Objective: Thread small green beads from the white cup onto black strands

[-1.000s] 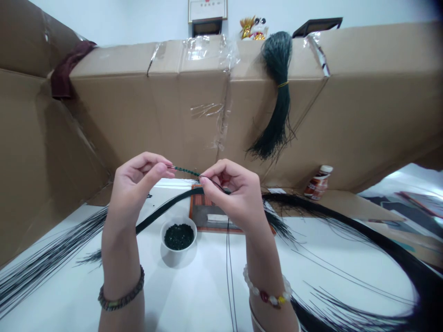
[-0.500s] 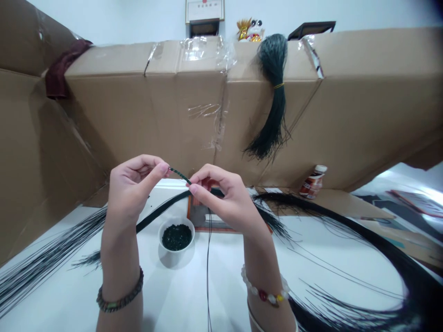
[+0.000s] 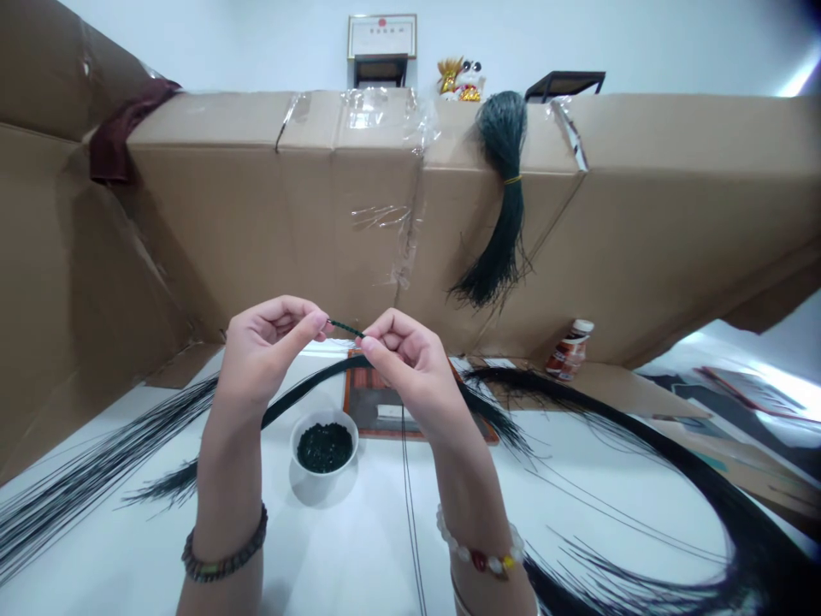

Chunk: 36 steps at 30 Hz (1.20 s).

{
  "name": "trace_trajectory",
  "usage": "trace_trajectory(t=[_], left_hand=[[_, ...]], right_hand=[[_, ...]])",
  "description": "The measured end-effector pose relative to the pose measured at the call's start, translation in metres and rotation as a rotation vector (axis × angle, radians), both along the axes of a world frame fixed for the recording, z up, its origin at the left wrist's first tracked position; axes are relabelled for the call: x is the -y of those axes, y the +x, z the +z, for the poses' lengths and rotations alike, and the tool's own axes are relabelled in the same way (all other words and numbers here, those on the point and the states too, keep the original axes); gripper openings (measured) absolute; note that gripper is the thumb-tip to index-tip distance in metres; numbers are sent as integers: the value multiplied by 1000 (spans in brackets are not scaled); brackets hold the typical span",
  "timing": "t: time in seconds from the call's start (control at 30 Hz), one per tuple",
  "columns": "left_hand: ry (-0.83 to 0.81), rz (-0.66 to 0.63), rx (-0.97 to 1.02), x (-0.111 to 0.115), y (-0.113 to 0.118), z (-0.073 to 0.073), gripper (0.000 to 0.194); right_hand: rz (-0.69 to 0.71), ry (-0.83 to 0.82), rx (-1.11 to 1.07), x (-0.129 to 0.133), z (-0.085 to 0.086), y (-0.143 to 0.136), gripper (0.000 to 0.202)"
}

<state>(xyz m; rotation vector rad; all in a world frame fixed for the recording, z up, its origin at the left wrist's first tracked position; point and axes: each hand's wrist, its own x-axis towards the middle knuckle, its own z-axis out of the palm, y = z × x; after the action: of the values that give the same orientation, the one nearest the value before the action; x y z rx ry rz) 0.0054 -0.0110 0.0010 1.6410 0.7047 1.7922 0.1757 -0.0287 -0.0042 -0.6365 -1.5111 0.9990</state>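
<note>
A short dark green beaded strand (image 3: 347,328) is stretched between my two hands, above the table. My left hand (image 3: 273,346) pinches its left end between thumb and fingertips. The other end is pinched in my right hand (image 3: 410,359), a little lower. Thin dark threads (image 3: 411,505) hang below my right hand toward the near edge. Below and between my forearms stands a white bowl (image 3: 296,445) with small dark green beads (image 3: 325,447) in it. Behind my right hand lies a brown-framed tray (image 3: 365,411), partly hidden.
Bundles of dark thread lie left (image 3: 128,453) and right (image 3: 699,470) on the white table (image 3: 346,547). Another bundle (image 3: 506,197) hangs over the cardboard wall (image 3: 275,222) behind. A bottle (image 3: 569,351) with a white cap stands at the back right.
Both hands have shifted slightly right in view, closer together, with the strand between them more level. The hanging threads have swung right and spread apart. The camera view has tilted up a little.
</note>
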Motion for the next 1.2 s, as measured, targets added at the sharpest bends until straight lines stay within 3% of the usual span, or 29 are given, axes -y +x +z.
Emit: trace_trajectory(t=[0.5, 0.67, 1.0, 1.1, 1.2], left_hand=[[-17, -100, -177, 0, -8, -1, 15], [38, -127, -141, -3, -8, -3, 29], [85, 39, -266, 10, -4, 0, 13], [74, 11, -278, 11, -4, 1, 14], [30, -32, -267, 11, -3, 2, 14]], right_hand=[[41, 61, 1, -1, 3, 15, 36], [38, 56, 6, -1, 3, 18, 37], [51, 63, 66, 3, 5, 14, 33], [4, 121, 86, 4, 5, 12, 20], [-102, 219, 117, 3, 2, 8, 25]])
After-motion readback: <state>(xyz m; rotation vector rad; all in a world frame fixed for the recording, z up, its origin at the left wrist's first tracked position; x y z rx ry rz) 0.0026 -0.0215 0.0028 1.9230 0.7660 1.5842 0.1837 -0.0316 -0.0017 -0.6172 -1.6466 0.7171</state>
